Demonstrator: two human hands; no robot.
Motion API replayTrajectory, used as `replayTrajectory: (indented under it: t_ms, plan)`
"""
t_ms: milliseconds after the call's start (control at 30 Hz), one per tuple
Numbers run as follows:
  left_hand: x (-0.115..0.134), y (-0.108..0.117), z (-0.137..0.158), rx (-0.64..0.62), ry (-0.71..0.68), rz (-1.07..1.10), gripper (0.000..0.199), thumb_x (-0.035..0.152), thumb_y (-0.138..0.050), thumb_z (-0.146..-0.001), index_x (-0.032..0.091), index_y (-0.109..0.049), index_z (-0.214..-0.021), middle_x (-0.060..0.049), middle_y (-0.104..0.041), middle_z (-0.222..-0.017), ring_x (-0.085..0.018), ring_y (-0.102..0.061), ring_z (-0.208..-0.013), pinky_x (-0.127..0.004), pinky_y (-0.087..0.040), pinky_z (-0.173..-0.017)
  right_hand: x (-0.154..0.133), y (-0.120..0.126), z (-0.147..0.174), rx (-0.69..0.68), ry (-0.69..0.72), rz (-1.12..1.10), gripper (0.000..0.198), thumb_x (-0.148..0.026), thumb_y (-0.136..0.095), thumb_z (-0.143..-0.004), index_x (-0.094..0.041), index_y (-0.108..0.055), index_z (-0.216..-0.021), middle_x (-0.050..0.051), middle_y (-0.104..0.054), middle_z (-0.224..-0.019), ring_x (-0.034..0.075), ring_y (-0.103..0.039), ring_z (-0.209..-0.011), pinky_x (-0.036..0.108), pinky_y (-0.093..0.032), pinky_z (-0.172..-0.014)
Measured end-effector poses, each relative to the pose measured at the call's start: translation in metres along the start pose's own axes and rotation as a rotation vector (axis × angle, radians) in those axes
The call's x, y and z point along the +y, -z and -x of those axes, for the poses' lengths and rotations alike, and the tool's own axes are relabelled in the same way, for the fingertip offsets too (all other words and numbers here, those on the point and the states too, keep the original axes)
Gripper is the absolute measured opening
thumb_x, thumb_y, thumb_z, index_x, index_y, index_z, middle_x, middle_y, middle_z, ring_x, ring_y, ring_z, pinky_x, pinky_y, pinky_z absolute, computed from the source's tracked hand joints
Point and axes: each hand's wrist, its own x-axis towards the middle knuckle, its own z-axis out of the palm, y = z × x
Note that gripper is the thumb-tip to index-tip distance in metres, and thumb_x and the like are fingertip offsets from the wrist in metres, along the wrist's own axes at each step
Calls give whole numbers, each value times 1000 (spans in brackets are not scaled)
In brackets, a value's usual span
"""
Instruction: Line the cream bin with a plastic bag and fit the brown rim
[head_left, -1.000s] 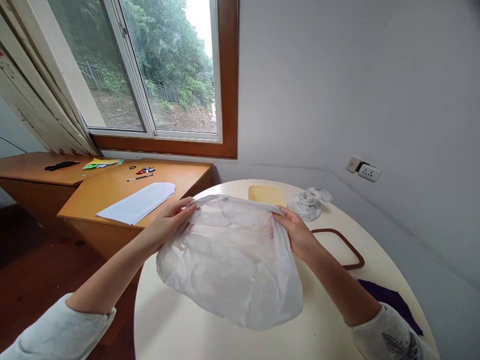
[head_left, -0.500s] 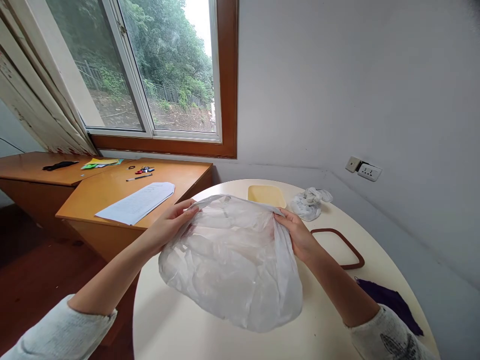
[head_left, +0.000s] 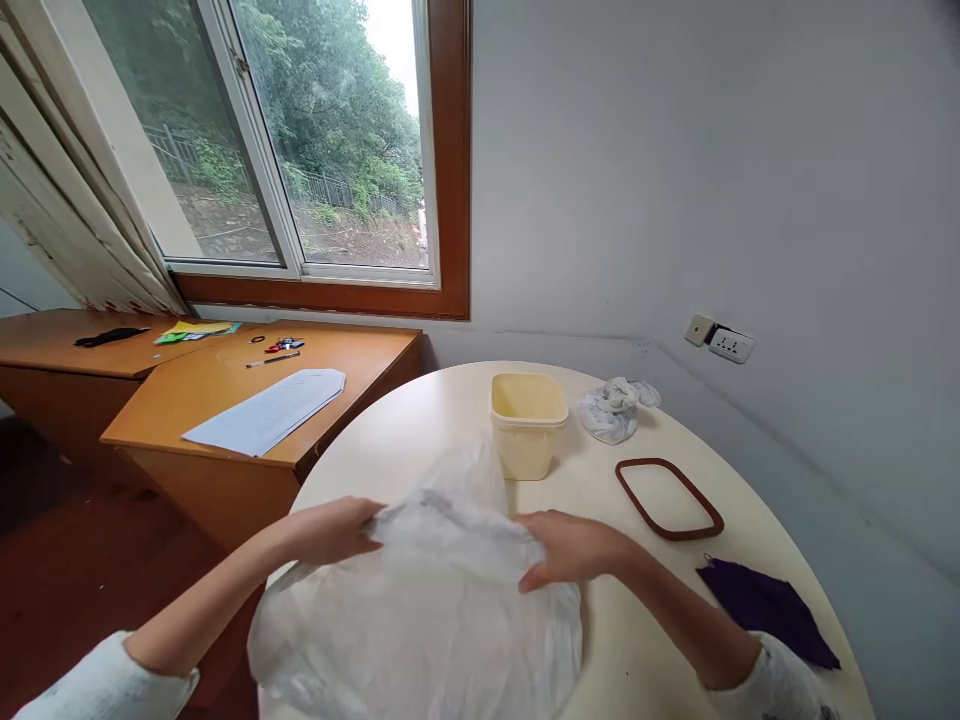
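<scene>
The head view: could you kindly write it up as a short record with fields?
Left hand: at one side of the white plastic bag
Right hand: at the bag's other side; grip unclear for both
Surface: round table
Beyond the bag: cream container, open-topped, upright
Right of container: crumpled bag
Lying flat, right side: brown frame
Nearest right edge: dark purple cloth

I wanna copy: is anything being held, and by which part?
Left hand and right hand touch the large bag either side of its gathered part; whether either grip is closed can't be told.
</scene>
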Motion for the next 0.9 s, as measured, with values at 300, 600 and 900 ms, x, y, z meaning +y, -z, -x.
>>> replayTrajectory:
  t_ms: [300, 600, 900]
  plan:
    - [79, 91, 10, 545, -235, 368, 26, 33, -62, -68, 15, -63, -86, -1, -62, -77, -17, -54, -73, -20, -44, -58, -81, 80, 3, 747, 352, -60, 14, -19, -48, -77, -18, -62, -80, -2, -61, -77, 14, -55, -74, 23, -40, -63]
    - [143, 95, -39, 570, -604, 607, 36, 24, -60, -76, 19, -57, -112, 0, -60, -93, -11, -53, -76, -16, -40, -62, -79, 147, 20, 1304, 442, 69, 15, -20, -52, -73, -20, -65, -81, -3, -56, -68, 10, -48, -63, 22, -34, -53]
    - [116, 75, -91, 150, -69, 724, 46, 48, -63, -69, 20, -56, -104, -4, -65, -77, -19, -62, -60, -29, -51, -52, -17, 158, 9, 811, 25, -315, 30, -32, -60, -69, -20, -66, -96, 2, -67, -83, 16, -60, -71, 25, -45, -59]
